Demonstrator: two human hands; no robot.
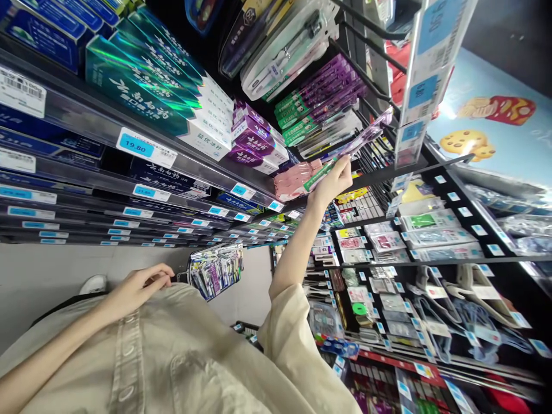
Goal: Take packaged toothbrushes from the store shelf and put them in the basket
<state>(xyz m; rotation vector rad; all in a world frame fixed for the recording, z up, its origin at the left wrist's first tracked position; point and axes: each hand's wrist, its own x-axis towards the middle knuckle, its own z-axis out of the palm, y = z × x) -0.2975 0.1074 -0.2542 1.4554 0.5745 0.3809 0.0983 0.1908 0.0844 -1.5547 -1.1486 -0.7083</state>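
While right hand (334,183) fingers are pinching the toothbrush pack (345,154) thinly, it is risking slipping; left hand (138,287) is resting curled.

The toothbrush pack (345,154) partly hides the right hand's fingers (342,169); small shelf price tags (146,147) stay unreadable

Dark metal shop shelves (129,135) with blue price labels (135,145) are seen above a pale grey floor (43,270).
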